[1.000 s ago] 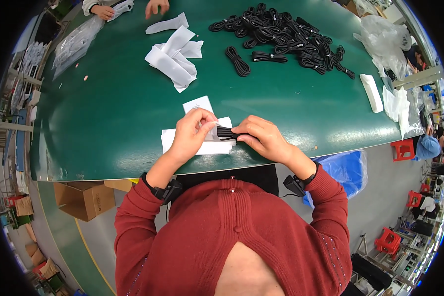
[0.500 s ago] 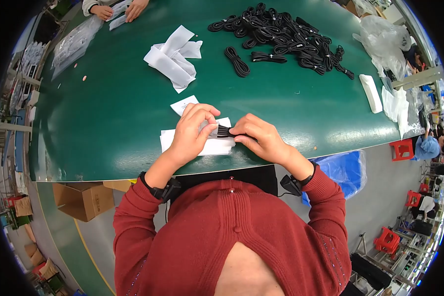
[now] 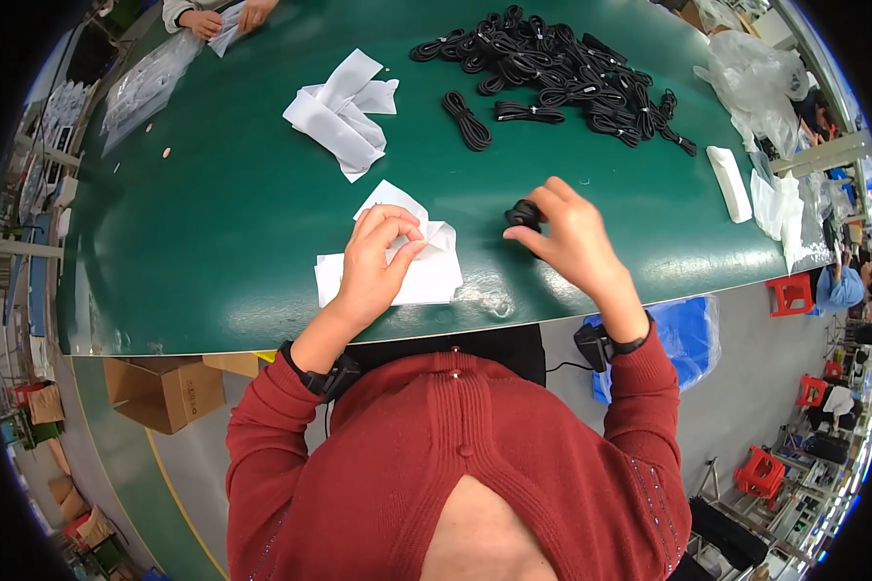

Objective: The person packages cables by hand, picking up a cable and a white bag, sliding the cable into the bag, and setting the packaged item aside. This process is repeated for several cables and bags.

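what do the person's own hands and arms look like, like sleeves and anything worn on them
The left hand and right hand are ungloved. Both arms wear red knitted sleeves, with lines of small shiny dots higher up. Each wrist has a black strap with a dark, boxy device; a thin dark cable shows by the right one.

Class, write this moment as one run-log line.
left hand: pinching white pouch | right hand: holding black cable bundle, apart from pouch | green table: white stack near left hand, cable pile beyond
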### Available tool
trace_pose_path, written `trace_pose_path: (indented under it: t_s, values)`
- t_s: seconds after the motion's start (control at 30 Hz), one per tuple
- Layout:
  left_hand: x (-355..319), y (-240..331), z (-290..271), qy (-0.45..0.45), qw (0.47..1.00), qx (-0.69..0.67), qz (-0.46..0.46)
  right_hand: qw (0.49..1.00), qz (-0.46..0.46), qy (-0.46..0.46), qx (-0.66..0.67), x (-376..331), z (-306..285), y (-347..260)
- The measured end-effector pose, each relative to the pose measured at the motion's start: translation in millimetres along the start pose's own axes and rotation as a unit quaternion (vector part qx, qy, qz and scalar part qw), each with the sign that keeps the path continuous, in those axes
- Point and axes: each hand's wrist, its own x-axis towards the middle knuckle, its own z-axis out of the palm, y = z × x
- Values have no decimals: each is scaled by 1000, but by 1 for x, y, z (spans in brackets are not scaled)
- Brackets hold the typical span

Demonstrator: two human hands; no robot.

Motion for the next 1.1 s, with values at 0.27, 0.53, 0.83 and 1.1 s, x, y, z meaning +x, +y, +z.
trace_pose_path:
  t_s: [0.27, 0.53, 0.83, 1.1]
  values:
    - [5, -3, 7, 2, 1000, -19, -23, 991, -6, 102, -86, -41, 41, 28]
    - [9, 0, 10, 1, 1000, -11, -21, 975, 48, -51, 209, -40, 19, -4]
    - [12, 4, 12, -32, 996, 17, 76, 931, 77, -221, 279, -21, 18, -3]
    - [24, 11, 2, -29, 995, 53, 79, 972, -57, -35, 223, -14, 35, -5]
